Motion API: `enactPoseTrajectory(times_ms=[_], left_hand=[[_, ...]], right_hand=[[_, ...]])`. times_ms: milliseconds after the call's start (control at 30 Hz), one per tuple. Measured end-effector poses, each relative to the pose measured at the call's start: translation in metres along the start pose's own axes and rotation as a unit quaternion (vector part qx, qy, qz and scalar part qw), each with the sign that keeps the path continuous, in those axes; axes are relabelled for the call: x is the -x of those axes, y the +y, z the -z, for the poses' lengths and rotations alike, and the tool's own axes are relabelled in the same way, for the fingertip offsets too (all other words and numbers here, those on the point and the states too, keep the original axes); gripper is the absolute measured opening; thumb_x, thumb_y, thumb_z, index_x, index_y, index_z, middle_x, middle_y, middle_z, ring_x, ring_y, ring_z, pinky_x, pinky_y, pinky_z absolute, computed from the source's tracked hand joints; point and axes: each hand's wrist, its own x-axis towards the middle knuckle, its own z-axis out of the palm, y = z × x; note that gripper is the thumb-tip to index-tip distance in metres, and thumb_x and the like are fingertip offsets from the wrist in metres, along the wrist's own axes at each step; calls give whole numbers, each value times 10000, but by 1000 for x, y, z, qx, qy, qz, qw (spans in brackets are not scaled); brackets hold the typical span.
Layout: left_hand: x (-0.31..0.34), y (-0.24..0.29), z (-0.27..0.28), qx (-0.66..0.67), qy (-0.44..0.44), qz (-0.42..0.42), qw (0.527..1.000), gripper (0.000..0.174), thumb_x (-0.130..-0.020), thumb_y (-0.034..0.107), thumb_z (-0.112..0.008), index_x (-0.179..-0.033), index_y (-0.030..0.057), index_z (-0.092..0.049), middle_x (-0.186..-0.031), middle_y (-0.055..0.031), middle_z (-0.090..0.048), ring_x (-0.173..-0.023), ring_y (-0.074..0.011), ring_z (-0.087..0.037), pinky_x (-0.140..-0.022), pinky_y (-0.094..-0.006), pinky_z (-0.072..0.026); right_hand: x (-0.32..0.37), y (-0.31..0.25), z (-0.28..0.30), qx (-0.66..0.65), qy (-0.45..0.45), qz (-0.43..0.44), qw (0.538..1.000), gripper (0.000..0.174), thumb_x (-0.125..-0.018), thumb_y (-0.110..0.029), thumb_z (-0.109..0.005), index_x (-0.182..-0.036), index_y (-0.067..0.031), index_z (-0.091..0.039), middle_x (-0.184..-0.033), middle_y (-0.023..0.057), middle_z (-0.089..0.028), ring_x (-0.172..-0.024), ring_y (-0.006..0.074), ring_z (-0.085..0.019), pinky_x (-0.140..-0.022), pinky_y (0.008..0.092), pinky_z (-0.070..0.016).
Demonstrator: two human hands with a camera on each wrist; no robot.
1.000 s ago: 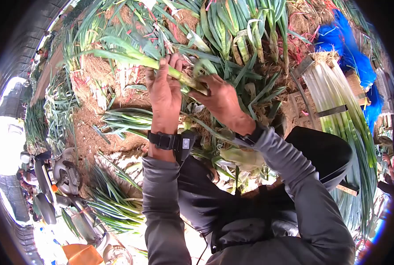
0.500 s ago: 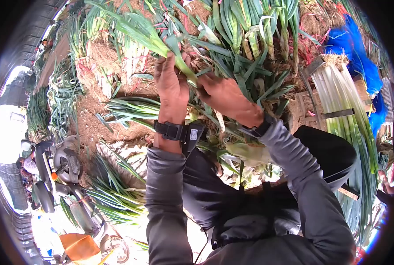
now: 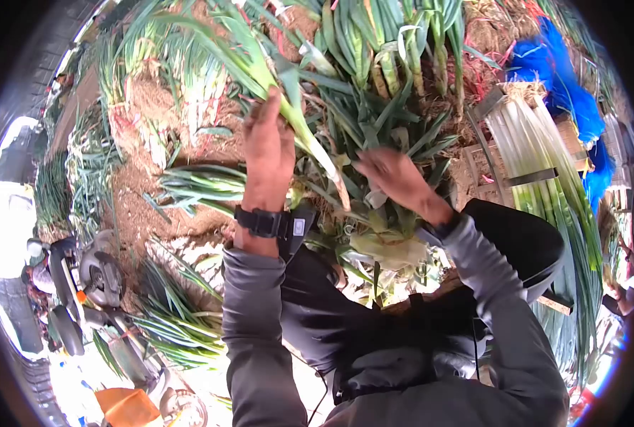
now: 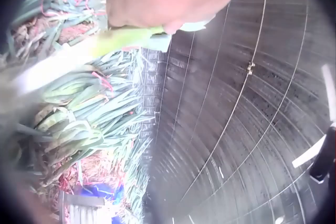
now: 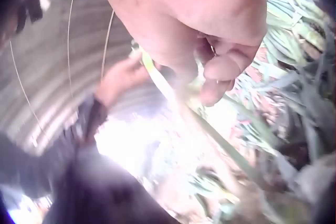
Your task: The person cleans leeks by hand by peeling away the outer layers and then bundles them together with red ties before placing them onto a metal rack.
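Probably light, firm in the shank but soft and easily torn in its leaves, the leek (image 3: 311, 141) slants between the hands, best held mid-shank, where the left hand's (image 3: 267, 153) fingers grip; the right hand's (image 3: 399, 181) bent fingers' hold is unclear.

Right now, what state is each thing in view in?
Left hand: fingers curled round the held leek.
Held leek: slanted, leaves still on, white end free.
Right hand: off the held leek, fingers bent; whether it grips anything is unclear.
Pale-stemmed leek bundle: lying under a metal bar.
Left wrist strap: buckled.
Blue material: bunched up.
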Motion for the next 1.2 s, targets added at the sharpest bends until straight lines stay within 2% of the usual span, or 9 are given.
enactPoseTrajectory(times_ms=[133, 300, 467, 567, 633, 700, 867, 1067, 1200], left_hand=[[8, -13, -20, 32, -95, 16, 995, 323, -987, 277, -670, -1193, 35, -609, -1069, -87, -671, -909, -191, -653, -789, -338, -556], [11, 17, -19, 93, -39, -28, 994, 311, -1018, 295, -616, -1136, 13, -562, -1032, -86, -638, -909, -193, -645, -819, -346, -564], [-12, 34, 23, 197, -120, -41, 972, 256, -1016, 273, -612, -1081, 33, -550, -942, -63, -589, -811, -166, -565, -748, -314, -550], [-17, 48, 35, 229, -119, -53, 965, 272, -999, 291, -642, -1097, 52, -555, -923, -48, -580, -772, -143, -525, -707, -280, -515], [-21, 51, 39, 228, -136, -53, 963, 284, -998, 302, -645, -1108, 56, -555, -919, -45, -581, -779, -141, -530, -708, -276, -510], [-19, 52, 28, 217, -118, -57, 968, 290, -1006, 307, -632, -1103, 43, -560, -911, -43, -581, -777, -135, -527, -701, -271, -500], [-28, 37, 27, 259, -150, 7, 954, 319, -1038, 300, -573, -1163, 7, -570, -925, -44, -580, -769, -131, -516, -688, -263, -478], [-35, 53, 40, 279, -171, 33, 945, 354, -1052, 276, -539, -1233, -27, -569, -930, -53, -588, -746, -113, -507, -631, -245, -456], [-14, 38, 17, 164, -70, -11, 984, 349, -1046, 269, -540, -1225, -30, -546, -827, -56, -590, -657, -130, -534, -565, -249, -475]], right_hand=[[-71, -90, 1, -55, 24, 85, 995, 373, -942, -339, -726, -1001, 29, -709, -732, 89, -663, -629, 140, -596, -577, 320, -487], [-66, -66, -27, -482, 32, 75, 873, 148, -965, -182, -704, -906, -50, -734, -680, 13, -669, -531, 57, -577, -476, 218, -444], [-34, 0, -16, -496, -60, 88, 862, 137, -972, -162, -686, -969, -28, -714, -737, 19, -691, -509, 50, -589, -437, 198, -457], [-4, 15, 12, -150, -78, -33, 985, 180, -969, -257, -686, -957, -77, -700, -723, 10, -678, -557, 139, -656, -505, 272, -527], [-5, 65, 7, 168, -160, -97, 968, 243, -985, -284, -651, -1082, -64, -691, -891, 99, -715, -716, 226, -718, -623, 349, -581], [-1, 82, -3, 206, -12, 174, 963, 313, -990, -296, -638, -1179, -46, -653, -1070, 164, -687, -888, 271, -710, -731, 390, -589], [-25, -30, -15, 60, -43, 361, 930, 462, -991, -221, -636, -1397, -31, -520, -1361, 174, -555, -1032, 261, -666, -908, 349, -552], [-18, -26, -28, 151, -21, 363, 919, 262, -953, -189, -661, -1153, -19, -669, -993, 152, -691, -860, 318, -696, -731, 396, -569], [12, 17, -42, 226, -14, 255, 940, 294, -940, -238, -682, -1166, -50, -678, -1041, 130, -705, -841, 306, -702, -715, 373, -575]])
